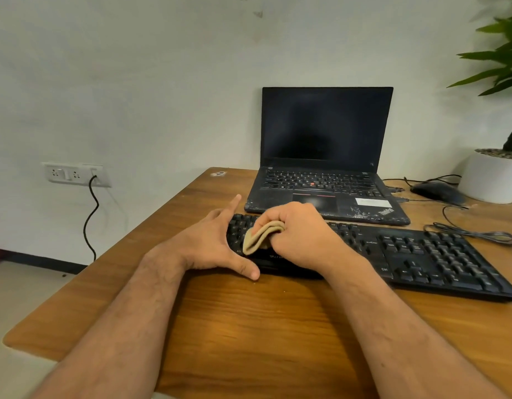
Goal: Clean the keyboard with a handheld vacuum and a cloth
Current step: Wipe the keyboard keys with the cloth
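Two bare hands work at one black keyboard (407, 254) lying on a wooden table (249, 326), just in front of one open laptop (326, 156) with a dark screen. Its keys are black with pale lettering, and its left end is hidden under the hands. Right hand (301, 234) is clamped on one folded tan cloth (262, 236) pressed to the keys. Left hand (217, 243) lies spread open, bracing the keyboard's left edge. One white pot (491, 180) holds a green plant (505, 53); one mouse (436, 191) sits beside it.

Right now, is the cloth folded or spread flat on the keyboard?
Folded. The cloth is bunched into a thick wad in the right hand, its doubled edge showing, pressed on the keyboard near its left end.
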